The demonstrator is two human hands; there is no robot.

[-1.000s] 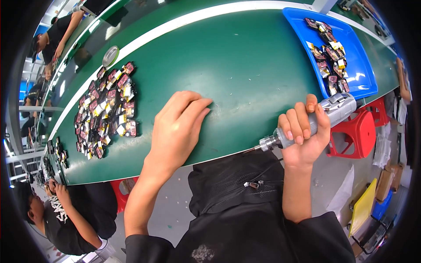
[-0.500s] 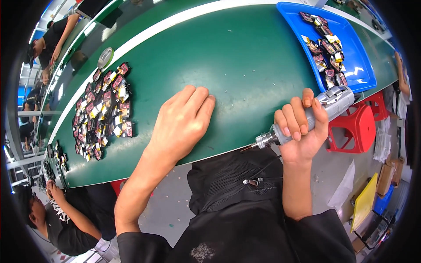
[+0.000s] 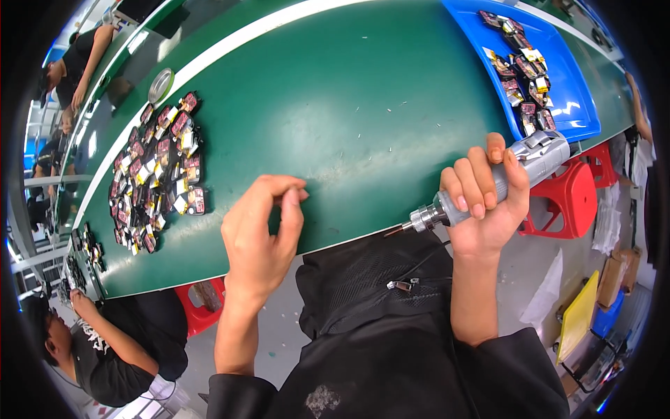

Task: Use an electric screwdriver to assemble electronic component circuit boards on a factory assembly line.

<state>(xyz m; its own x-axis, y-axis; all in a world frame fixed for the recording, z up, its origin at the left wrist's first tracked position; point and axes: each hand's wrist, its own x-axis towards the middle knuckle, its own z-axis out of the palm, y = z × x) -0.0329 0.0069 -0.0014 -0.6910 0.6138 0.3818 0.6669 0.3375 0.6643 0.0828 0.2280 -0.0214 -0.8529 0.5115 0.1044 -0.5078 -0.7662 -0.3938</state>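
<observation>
My right hand (image 3: 481, 188) is closed round a grey electric screwdriver (image 3: 534, 160), its bit pointing left and down by the table's front edge. My left hand (image 3: 258, 234) hovers over the front of the green table (image 3: 328, 91), its thumb and forefinger pinched together. Whatever they may hold is too small to make out. Several tiny pale bits, which look like screws (image 3: 391, 149), lie scattered on the tabletop beyond my hands. To the left spreads a heap of small black electronic units (image 3: 157, 167) with white and yellow parts.
A blue tray (image 3: 481, 52) at the far right holds more such units. A round green-rimmed tin (image 3: 161, 85) stands behind the heap. Red stools (image 3: 576, 199) stand right of the table. One co-worker (image 3: 115, 342) sits at the left; another (image 3: 80, 63) works farther back.
My left hand has drawn back toward me and turned, its thumb and forefinger now showing in a pinch. The right hand and screwdriver have barely moved.
</observation>
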